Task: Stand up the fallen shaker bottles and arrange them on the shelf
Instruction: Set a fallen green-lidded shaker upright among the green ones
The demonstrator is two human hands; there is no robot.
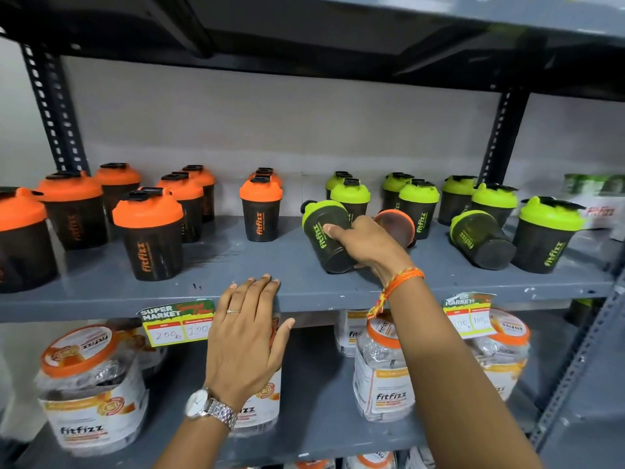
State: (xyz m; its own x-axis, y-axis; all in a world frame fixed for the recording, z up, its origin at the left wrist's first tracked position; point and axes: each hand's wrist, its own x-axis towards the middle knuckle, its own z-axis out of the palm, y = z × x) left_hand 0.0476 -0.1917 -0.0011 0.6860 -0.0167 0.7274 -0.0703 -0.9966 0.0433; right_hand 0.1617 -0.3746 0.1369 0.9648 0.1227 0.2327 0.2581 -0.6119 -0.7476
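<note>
Single view, head-worn wide-angle camera. Position: directly in front of the grey shelf (236, 265), close, within arm's reach of its front edge. Facing: forward and slightly downward, onto the shelf's top surface. Above the shelf: the underside of the next board. Below the shelf: the lower tier, seen from above. Edges bow from lens distortion. No second view.

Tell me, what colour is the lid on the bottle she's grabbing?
Lime green lid, seen in the head view.
</note>
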